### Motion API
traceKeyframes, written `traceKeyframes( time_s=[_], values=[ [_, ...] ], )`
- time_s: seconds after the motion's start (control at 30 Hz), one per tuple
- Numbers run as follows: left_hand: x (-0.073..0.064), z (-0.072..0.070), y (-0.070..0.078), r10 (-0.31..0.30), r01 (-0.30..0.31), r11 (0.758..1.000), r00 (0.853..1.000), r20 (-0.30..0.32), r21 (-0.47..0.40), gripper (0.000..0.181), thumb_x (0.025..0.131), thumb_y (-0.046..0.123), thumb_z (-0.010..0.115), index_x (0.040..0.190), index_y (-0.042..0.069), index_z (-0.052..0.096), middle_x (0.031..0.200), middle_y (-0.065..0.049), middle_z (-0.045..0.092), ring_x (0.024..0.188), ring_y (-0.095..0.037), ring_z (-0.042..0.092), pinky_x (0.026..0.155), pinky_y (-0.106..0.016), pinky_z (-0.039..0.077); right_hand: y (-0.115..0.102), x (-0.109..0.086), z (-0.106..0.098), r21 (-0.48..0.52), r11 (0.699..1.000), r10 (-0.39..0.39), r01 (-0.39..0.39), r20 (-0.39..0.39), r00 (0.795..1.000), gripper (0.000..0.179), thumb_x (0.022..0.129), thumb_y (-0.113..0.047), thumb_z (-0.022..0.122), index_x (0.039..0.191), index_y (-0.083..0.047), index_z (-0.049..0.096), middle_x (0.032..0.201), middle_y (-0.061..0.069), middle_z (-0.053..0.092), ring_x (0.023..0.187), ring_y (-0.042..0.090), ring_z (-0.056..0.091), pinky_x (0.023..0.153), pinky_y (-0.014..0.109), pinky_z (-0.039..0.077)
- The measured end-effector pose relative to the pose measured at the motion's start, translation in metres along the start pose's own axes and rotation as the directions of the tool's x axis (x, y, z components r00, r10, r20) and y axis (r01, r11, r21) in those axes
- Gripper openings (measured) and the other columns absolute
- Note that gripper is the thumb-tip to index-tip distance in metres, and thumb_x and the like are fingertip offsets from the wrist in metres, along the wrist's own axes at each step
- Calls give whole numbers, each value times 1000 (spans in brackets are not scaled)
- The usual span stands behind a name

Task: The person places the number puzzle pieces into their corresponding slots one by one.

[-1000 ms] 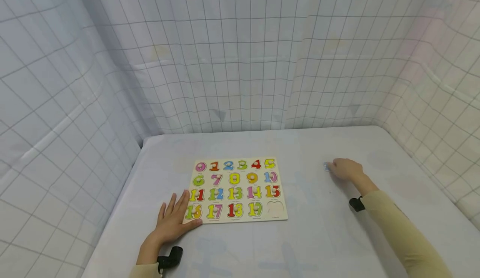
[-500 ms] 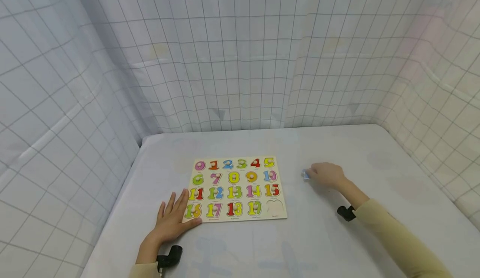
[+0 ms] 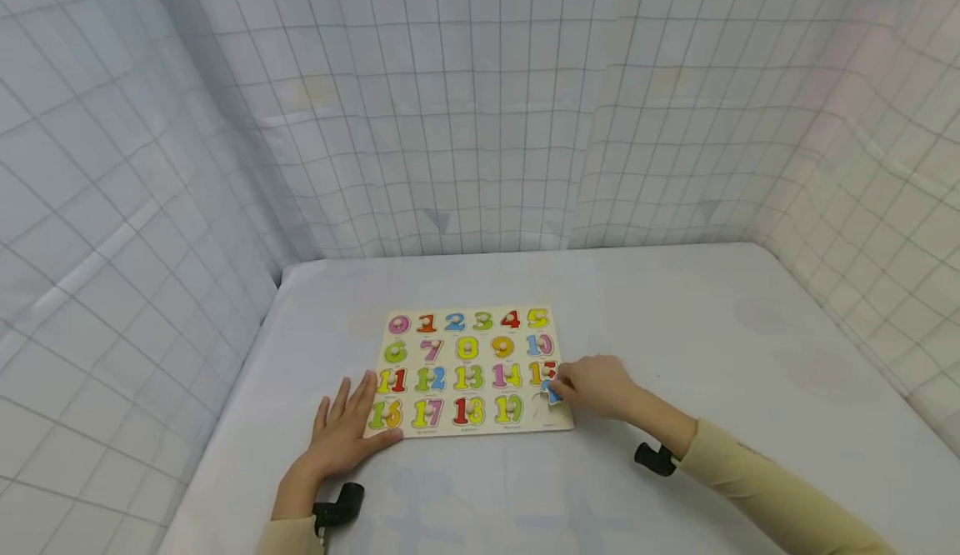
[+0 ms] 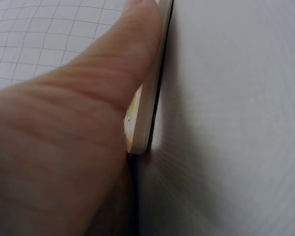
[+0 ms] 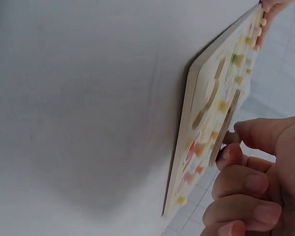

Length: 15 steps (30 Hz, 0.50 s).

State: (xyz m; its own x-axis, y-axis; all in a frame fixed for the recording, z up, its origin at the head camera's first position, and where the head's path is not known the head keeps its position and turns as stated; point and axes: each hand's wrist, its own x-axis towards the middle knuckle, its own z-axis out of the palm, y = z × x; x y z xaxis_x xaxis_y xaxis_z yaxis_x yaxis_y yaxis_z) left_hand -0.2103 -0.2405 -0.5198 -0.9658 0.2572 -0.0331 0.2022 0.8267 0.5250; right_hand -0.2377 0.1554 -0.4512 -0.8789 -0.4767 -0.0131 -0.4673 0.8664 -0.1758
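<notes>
A wooden number puzzle board (image 3: 450,429) lies flat on the table, its colourful knobbed numbers seated in rows. My left hand (image 3: 341,430) rests with spread fingers on the board's left edge; in the left wrist view the thumb (image 4: 123,54) lies along its side. Over the board's right edge, my right hand (image 3: 600,387) pinches a blue puzzle piece (image 3: 552,392) by its knob (image 5: 231,138). The right wrist view has this piece edge-on, tilted and apart from the board, near a bare recess (image 5: 211,96) at the lower right corner. Its printed face is hidden there.
A white cloth covers the table (image 3: 675,305). Grid-patterned white curtains (image 3: 480,122) hang at the back and both sides. Black wrist cameras (image 3: 655,459) are strapped to both wrists.
My right hand has carried the blue puzzle piece leftward and nearer, from the right of the table to above the board's right edge. The left hand has stayed in place.
</notes>
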Motion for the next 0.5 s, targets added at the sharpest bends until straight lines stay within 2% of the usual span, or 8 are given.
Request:
traceKeyframes(
  time_s=[0.13,0.3,0.5],
  values=[
    [1,-2,2,0,0,1000,1000,-1,-7,107,81,67,57,152,3,9,157,-17,9,141,-35,-10,105,-51,-18,-10,0,7,-19,1000,-2,2,-1,1000,32,93,-35,60,65,-19,55,49,-10,40,47,6,37,46,22,25],
    [0,-5,5,11,-11,1000,1000,-1,-15,105,82,64,58,152,2,10,157,-17,9,141,-36,-10,105,-52,-18,-18,-1,13,-34,999,32,-31,15,999,36,93,-35,60,61,-20,52,47,-9,39,46,7,38,46,22,26],
    [-2,-6,6,14,-14,1000,1000,-6,-19,104,82,62,60,151,1,11,156,-18,9,141,-37,-9,105,-52,-18,-23,-4,19,-34,999,34,-34,-9,999,36,91,-34,62,60,-18,52,47,-8,39,45,7,37,46,22,26]
  ],
)
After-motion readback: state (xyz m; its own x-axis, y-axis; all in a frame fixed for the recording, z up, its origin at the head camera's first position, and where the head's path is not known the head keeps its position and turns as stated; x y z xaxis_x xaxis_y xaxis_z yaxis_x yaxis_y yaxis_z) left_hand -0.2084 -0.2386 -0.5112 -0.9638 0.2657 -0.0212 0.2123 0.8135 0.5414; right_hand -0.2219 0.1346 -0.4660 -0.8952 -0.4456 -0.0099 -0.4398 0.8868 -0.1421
